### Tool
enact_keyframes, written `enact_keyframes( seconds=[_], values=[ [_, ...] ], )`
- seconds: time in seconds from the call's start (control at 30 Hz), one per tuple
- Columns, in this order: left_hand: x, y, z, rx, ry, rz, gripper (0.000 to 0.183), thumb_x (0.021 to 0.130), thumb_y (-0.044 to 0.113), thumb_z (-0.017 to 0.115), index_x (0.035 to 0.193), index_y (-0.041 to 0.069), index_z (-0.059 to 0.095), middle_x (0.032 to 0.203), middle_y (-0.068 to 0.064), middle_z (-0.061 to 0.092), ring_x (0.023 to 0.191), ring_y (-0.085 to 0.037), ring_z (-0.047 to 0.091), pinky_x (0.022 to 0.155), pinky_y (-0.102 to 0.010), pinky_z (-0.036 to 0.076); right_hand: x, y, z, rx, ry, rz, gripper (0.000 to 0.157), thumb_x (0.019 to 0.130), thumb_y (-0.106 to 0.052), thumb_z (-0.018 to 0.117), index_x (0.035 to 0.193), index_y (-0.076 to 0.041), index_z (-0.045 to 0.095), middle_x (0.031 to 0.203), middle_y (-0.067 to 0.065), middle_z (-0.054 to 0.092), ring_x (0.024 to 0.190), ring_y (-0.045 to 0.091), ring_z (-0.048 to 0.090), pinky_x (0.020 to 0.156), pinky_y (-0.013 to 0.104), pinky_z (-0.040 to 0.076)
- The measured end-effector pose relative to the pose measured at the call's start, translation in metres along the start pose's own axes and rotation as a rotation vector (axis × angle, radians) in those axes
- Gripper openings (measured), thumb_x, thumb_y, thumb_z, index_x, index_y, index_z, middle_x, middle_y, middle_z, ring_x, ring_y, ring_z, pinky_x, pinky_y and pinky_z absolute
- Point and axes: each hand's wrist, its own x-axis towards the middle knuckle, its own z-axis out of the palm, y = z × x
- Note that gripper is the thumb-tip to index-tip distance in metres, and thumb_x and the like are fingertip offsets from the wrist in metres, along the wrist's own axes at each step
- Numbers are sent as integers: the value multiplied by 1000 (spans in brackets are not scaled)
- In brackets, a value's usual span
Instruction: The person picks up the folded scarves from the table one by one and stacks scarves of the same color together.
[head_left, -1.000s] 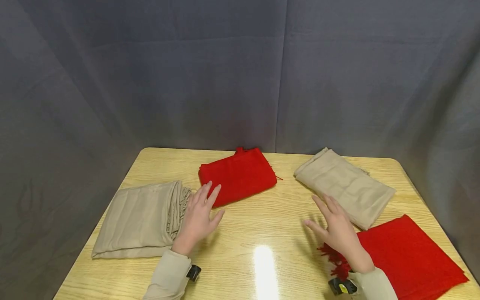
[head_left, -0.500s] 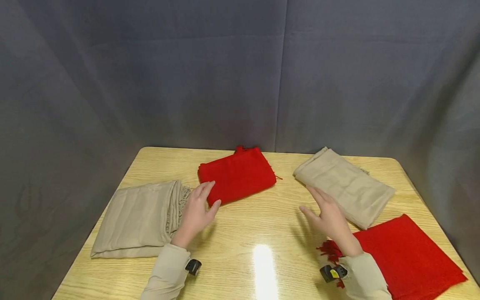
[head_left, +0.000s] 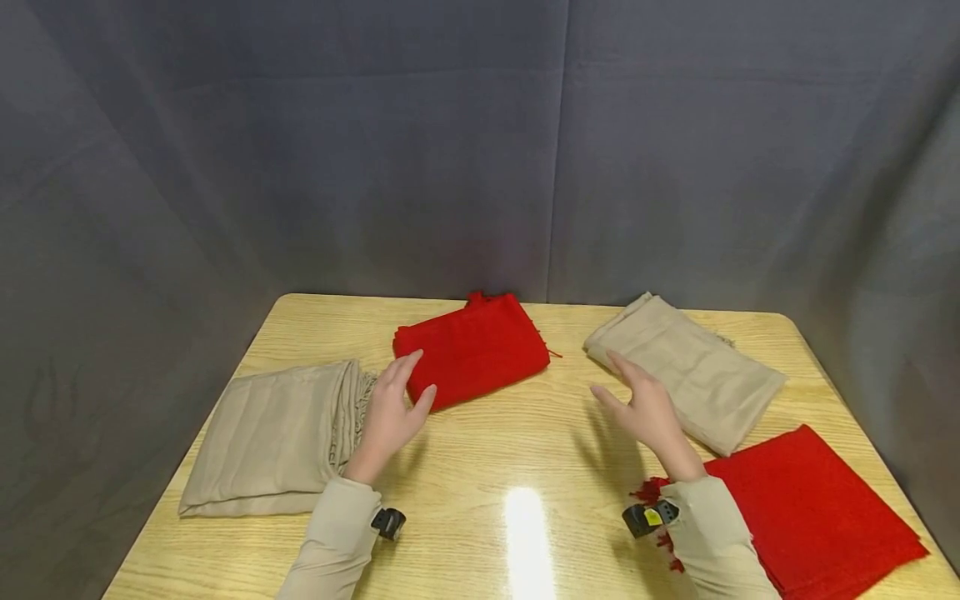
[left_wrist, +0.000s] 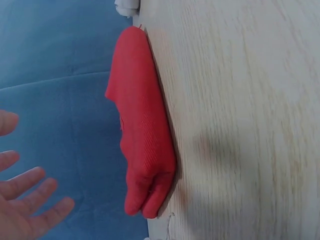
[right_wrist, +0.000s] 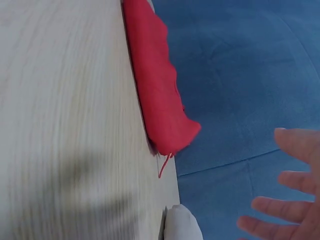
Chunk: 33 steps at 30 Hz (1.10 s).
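My left hand [head_left: 390, 414] hovers above the table between a folded beige scarf [head_left: 270, 442] with a fringe and a folded red scarf [head_left: 476, 346] at the back. Its fingers are spread and hold nothing. On the other side, my right hand [head_left: 647, 410] is also in the air with loose fingers, close to a second folded beige scarf [head_left: 693, 375]. A second red scarf [head_left: 817, 508] with a tasselled edge lies below it, partly hidden by the right sleeve. Both wrist views show the back red scarf [left_wrist: 142, 120] lying apart from the fingers.
The scarves lie on a light wooden table [head_left: 480, 467] with rounded back corners. Grey cloth [head_left: 420, 167] hangs behind it and along both sides. A bright reflection shows near the front middle. Each wrist wears a black strap [head_left: 388, 523].
My right hand has drifted left and slightly up. My left hand has shifted a little up and left, its fingers closer together. The scarves stay in place on the table.
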Motion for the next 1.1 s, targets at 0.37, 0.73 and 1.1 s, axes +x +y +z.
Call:
enact_keyframes(
  seconds=[0.37, 0.73, 1.1],
  values=[
    [5, -8, 2, -86, 62, -52, 44, 82, 6, 62, 123, -4, 52, 121, -21, 53, 110, -35, 49, 91, -47, 39, 17, -4, 4, 108, -41, 49, 56, 87, -20, 62, 133, 3, 41, 122, 30, 49, 103, 44, 54, 83, 54, 43],
    [9, -17, 6, -130, 136, -117, 42, 81, 2, 62, 121, -5, 52, 110, -21, 56, 97, -37, 53, 69, -46, 47, 28, -1, 10, 127, -31, 58, 53, 86, -18, 63, 131, 4, 43, 120, 31, 50, 102, 43, 54, 84, 53, 43],
    [13, -22, 9, -182, 117, -233, 42, 82, 2, 59, 123, -6, 50, 113, -24, 54, 100, -38, 53, 71, -46, 47, 40, -2, 15, 218, -60, 105, 53, 87, -16, 61, 132, 4, 42, 123, 30, 48, 106, 44, 52, 86, 53, 42]
  ],
)
